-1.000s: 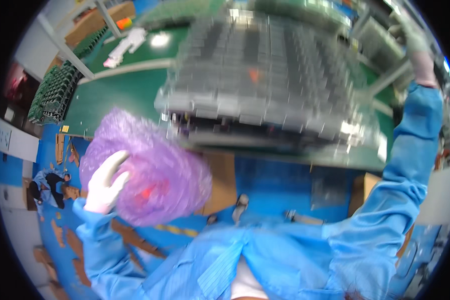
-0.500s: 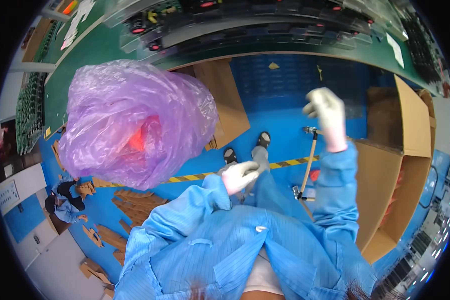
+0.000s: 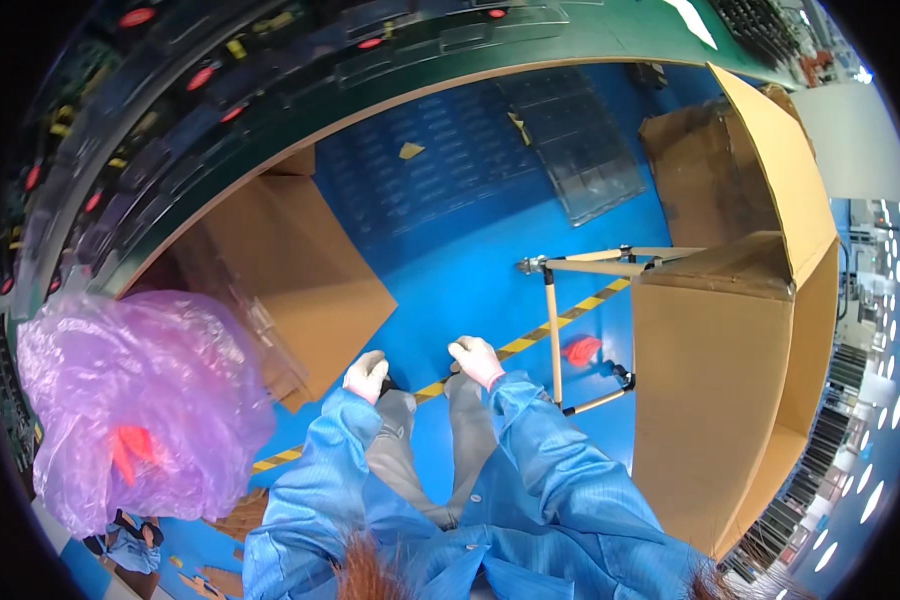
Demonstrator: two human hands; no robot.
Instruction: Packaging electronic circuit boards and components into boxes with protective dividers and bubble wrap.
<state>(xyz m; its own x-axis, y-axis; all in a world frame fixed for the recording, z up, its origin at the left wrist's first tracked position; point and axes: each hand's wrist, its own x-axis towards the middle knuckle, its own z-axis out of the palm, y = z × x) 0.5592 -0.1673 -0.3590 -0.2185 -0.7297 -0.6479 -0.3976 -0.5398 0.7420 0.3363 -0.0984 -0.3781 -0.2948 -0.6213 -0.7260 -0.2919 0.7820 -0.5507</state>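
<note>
My left hand (image 3: 367, 377), in a white glove, hangs low in front of my legs with loosely bent fingers and nothing visible in it. To its right, my right hand (image 3: 477, 360) is gloved too, its fingers slightly curled and empty. The two hands are apart and touch nothing. Left of my left hand lies a brown cardboard box (image 3: 320, 290). A crumpled purple plastic bag (image 3: 170, 370) with something red inside sits at the far left.
At the right stands a large open carton (image 3: 715, 400) by a frame of pale tubes (image 3: 554, 340). A red item (image 3: 581, 350) lies on the blue floor (image 3: 440, 290). Clear plastic trays (image 3: 590, 160) lie farther off. A green workbench (image 3: 590, 42) runs along the back. A person (image 3: 133, 548) is at lower left.
My right hand has come down and left, and my left hand has shifted left, so both hang before my legs. The view has turned right, putting the purple bag farther left.
</note>
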